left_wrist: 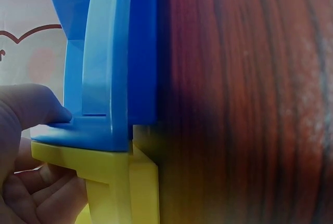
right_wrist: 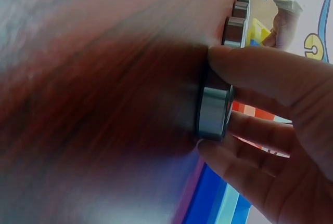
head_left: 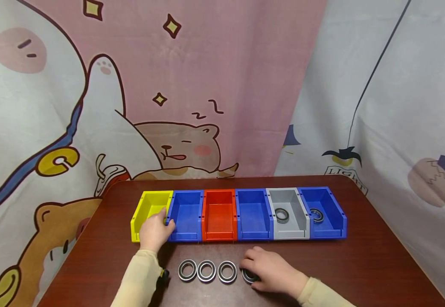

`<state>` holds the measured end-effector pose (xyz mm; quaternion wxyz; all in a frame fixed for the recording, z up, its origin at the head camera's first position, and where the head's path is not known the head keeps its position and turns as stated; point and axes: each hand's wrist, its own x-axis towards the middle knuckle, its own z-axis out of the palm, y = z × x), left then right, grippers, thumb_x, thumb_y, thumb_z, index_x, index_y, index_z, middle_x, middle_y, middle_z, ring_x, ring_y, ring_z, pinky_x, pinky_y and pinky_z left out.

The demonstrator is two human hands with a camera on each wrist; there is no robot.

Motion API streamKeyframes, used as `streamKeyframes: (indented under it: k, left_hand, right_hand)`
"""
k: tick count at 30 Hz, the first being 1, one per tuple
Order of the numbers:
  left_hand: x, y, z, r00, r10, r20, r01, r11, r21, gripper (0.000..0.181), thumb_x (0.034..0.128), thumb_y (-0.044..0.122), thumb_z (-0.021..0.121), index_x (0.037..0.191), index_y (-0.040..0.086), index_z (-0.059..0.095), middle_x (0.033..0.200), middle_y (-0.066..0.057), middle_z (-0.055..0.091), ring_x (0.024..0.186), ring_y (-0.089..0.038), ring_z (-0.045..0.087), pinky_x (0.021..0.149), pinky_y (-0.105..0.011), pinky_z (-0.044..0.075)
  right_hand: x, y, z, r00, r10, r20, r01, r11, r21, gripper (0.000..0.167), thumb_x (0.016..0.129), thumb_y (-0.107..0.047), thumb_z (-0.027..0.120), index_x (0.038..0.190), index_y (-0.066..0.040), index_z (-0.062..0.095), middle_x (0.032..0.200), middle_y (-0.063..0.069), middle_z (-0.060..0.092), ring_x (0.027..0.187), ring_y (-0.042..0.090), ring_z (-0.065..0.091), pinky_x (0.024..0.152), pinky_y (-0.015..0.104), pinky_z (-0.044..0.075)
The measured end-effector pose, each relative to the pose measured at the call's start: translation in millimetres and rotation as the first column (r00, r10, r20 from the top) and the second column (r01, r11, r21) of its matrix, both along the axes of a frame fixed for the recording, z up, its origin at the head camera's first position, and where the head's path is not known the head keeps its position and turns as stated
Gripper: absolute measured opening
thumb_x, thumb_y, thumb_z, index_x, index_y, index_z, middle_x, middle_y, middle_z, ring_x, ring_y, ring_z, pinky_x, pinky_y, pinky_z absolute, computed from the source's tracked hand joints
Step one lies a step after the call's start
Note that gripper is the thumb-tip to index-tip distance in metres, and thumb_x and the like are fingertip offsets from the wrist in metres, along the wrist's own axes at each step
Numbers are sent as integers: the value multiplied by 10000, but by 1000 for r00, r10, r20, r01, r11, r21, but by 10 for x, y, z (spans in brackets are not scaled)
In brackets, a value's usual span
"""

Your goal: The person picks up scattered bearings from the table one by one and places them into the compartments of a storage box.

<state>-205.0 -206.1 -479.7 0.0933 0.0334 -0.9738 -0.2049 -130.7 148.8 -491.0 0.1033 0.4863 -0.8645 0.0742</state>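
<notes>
Pinching a bearing in the right grip, bin walls in the left grip

Right side: closed on the bearing, thumb against one edge, fingertips against the opposite edge. Low at the surface of the bench, at the right end of a row of four; cannot tell whether resting or just raised.

Left side: closed over the joined walls of the yellow bin and the first blue bin. Thumb on the blue side, fingers curled on the yellow side, near the front.

Rest of the row, left to right: first ring and second ring touching or almost so; third ring just beside, with a small gap. All flat on the bench, in front of the bins.

Bins in one line, sides together. After yellow and blue: red bin, second blue bin, gray bin, third blue bin. In the gray bin, a tilted ring; in the third blue bin, another ring, partly hidden by the side wall.

Behind the bench, a cloth printed with cartoon animals. Pale sleeves on both arms; at the left wrist, a dark strap.
</notes>
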Motion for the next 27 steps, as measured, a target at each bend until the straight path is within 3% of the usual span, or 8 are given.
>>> streamKeyframes:
  k: [6,19,27]
  left_hand:
    - [4,-5,3,1000,-1,-2,1,1000,5,599,879,272,680,1372,-43,550,1198,-284,642,975,-442,643,821,-569,512]
    - [-1,-17,-20,1000,-3,-13,3,1000,-6,588,873,267,686,1357,-44,564,1170,-284,652,950,-442,647,797,-568,517]
    - [-13,-16,-29,999,-7,-34,7,1000,-7,587,861,268,693,1345,-42,577,1136,-277,667,922,-427,654,786,-558,520]
  right_hand:
    - [6,-16,-5,999,8,-31,-8,1000,-6,456,591,-309,885,978,-185,680,880,-85,517,812,99,492,629,215,461]
    - [-17,87,45,984,-39,175,56,994,-94,439,700,-257,857,1094,-167,685,1035,-36,608,930,119,558,772,250,514]
    - [-148,164,198,983,-45,177,80,977,-196,437,709,-212,847,1107,-126,688,1055,-28,620,968,149,597,853,335,520]
